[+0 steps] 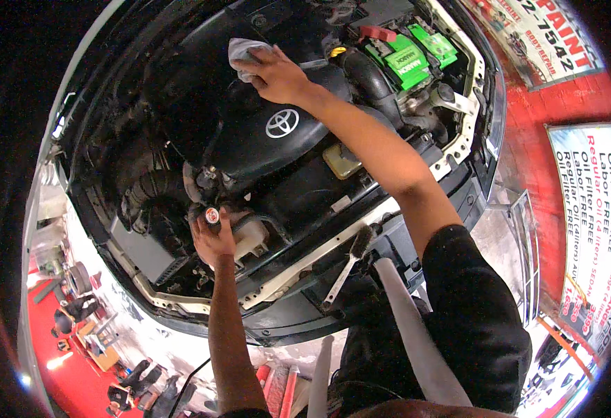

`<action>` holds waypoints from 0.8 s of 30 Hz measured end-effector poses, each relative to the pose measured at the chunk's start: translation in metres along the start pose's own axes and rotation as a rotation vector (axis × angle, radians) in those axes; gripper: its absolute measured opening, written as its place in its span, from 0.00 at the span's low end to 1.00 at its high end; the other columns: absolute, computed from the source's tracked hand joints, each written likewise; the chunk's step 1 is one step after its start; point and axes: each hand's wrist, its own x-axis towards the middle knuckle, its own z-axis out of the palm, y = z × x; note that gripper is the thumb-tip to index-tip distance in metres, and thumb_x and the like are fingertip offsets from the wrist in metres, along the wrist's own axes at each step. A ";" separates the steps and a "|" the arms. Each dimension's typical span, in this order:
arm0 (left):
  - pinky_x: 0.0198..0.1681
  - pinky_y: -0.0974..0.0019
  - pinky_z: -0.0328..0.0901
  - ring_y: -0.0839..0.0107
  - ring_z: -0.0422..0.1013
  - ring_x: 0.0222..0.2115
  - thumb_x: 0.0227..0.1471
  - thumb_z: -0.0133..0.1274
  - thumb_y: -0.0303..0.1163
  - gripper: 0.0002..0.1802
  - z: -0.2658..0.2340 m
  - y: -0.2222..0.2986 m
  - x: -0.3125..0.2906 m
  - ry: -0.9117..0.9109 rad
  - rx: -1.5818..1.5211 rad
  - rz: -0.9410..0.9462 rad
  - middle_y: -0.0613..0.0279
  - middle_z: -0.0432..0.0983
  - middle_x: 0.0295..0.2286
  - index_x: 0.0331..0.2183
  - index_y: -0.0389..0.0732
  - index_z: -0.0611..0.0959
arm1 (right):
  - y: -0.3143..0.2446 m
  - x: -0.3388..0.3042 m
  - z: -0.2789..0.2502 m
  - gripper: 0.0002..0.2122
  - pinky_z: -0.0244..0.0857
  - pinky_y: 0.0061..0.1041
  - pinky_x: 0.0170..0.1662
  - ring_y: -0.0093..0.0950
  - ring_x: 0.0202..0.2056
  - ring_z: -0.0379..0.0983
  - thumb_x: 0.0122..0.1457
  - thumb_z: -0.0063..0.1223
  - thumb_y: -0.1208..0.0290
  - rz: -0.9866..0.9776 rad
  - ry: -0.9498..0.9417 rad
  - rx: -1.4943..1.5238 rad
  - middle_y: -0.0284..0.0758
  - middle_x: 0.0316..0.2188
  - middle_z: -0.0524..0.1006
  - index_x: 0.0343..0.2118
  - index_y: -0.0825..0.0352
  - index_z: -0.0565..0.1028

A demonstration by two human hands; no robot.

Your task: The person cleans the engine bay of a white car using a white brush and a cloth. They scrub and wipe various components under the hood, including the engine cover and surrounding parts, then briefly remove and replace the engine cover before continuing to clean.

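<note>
My right hand (281, 76) reaches over the far part of the engine bay, closed on a crumpled grey cloth (244, 57). The cloth is at the far edge of the black engine cover (249, 143), which bears a silver oval emblem (282, 123). Nearer, at the left front of the engine, my left hand (215, 242) has its fingers and thumb round a dark round cap with an orange-and-white top (212, 215). Beside that hand sits a whitish plastic reservoir (251, 235). What lies under the cap is hidden by the hand.
A brush (350, 265) with dark bristles and a pale handle lies on the car's front edge. A green-topped battery (406, 64) stands at the far right. Pale bands (417, 334) hang before me. Printed banners (591, 223) cover a red wall at right.
</note>
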 end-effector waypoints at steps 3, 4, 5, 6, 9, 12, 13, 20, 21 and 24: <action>0.49 0.46 0.70 0.42 0.74 0.48 0.54 0.60 0.57 0.32 -0.001 -0.007 -0.010 0.035 0.014 -0.024 0.44 0.77 0.48 0.46 0.36 0.82 | -0.037 -0.017 -0.055 0.22 0.49 0.54 0.70 0.40 0.65 0.65 0.58 0.57 0.57 0.159 -0.069 -0.050 0.41 0.62 0.71 0.58 0.44 0.78; 0.49 0.46 0.70 0.42 0.74 0.49 0.55 0.60 0.57 0.32 0.002 -0.006 -0.007 0.016 -0.021 -0.030 0.44 0.77 0.49 0.46 0.36 0.82 | -0.035 -0.033 -0.072 0.20 0.60 0.48 0.66 0.41 0.60 0.71 0.57 0.61 0.57 0.150 -0.012 -0.047 0.42 0.60 0.73 0.54 0.48 0.81; 0.50 0.46 0.70 0.42 0.74 0.49 0.55 0.60 0.57 0.32 0.004 -0.009 -0.008 -0.021 -0.045 -0.043 0.44 0.77 0.51 0.46 0.37 0.82 | -0.038 -0.048 -0.092 0.18 0.67 0.44 0.60 0.41 0.53 0.75 0.57 0.61 0.59 0.210 0.020 0.082 0.41 0.55 0.76 0.51 0.51 0.82; 0.51 0.46 0.70 0.42 0.74 0.50 0.56 0.59 0.57 0.33 0.009 -0.019 -0.013 0.019 0.038 -0.027 0.43 0.77 0.52 0.48 0.36 0.82 | -0.052 -0.072 -0.115 0.17 0.73 0.40 0.55 0.41 0.47 0.80 0.57 0.62 0.60 0.296 0.035 0.219 0.41 0.49 0.80 0.49 0.54 0.83; 0.50 0.46 0.70 0.41 0.75 0.49 0.56 0.55 0.64 0.41 0.010 -0.017 -0.014 -0.076 0.040 -0.087 0.39 0.78 0.49 0.51 0.34 0.82 | -0.087 -0.164 -0.195 0.10 0.75 0.28 0.40 0.37 0.34 0.82 0.61 0.59 0.68 0.540 -0.206 0.406 0.41 0.32 0.83 0.44 0.65 0.83; 0.49 0.45 0.70 0.44 0.76 0.46 0.52 0.56 0.68 0.42 0.018 -0.033 -0.023 -0.079 0.049 -0.098 0.42 0.80 0.45 0.46 0.35 0.84 | -0.151 -0.271 -0.256 0.11 0.71 0.36 0.26 0.39 0.20 0.79 0.62 0.58 0.62 0.609 -0.600 0.111 0.41 0.17 0.77 0.29 0.65 0.79; 0.49 0.45 0.70 0.44 0.76 0.46 0.52 0.57 0.68 0.42 0.015 -0.023 -0.020 -0.085 0.018 -0.107 0.43 0.80 0.45 0.45 0.36 0.84 | -0.183 -0.284 -0.272 0.11 0.73 0.38 0.27 0.41 0.21 0.79 0.61 0.60 0.60 0.648 -0.678 0.062 0.41 0.17 0.78 0.29 0.63 0.80; 0.48 0.45 0.71 0.43 0.76 0.46 0.53 0.56 0.67 0.41 0.019 -0.029 -0.018 -0.025 0.037 -0.061 0.44 0.80 0.45 0.44 0.35 0.83 | -0.271 -0.340 -0.269 0.15 0.76 0.36 0.32 0.36 0.27 0.82 0.63 0.61 0.54 0.791 -0.720 0.288 0.37 0.25 0.82 0.32 0.63 0.82; 0.48 0.44 0.71 0.43 0.76 0.46 0.53 0.56 0.67 0.40 0.017 -0.025 -0.018 -0.017 0.032 -0.051 0.43 0.79 0.45 0.44 0.35 0.83 | -0.279 -0.347 -0.260 0.17 0.76 0.35 0.33 0.35 0.27 0.82 0.63 0.60 0.52 0.929 -0.849 0.361 0.37 0.24 0.82 0.32 0.63 0.82; 0.54 0.43 0.69 0.44 0.71 0.55 0.56 0.53 0.68 0.43 0.023 -0.040 -0.016 -0.083 0.109 -0.138 0.41 0.74 0.55 0.54 0.38 0.80 | -0.300 -0.369 -0.221 0.32 0.77 0.38 0.28 0.31 0.21 0.81 0.66 0.48 0.37 1.412 -1.037 0.857 0.36 0.18 0.81 0.19 0.64 0.79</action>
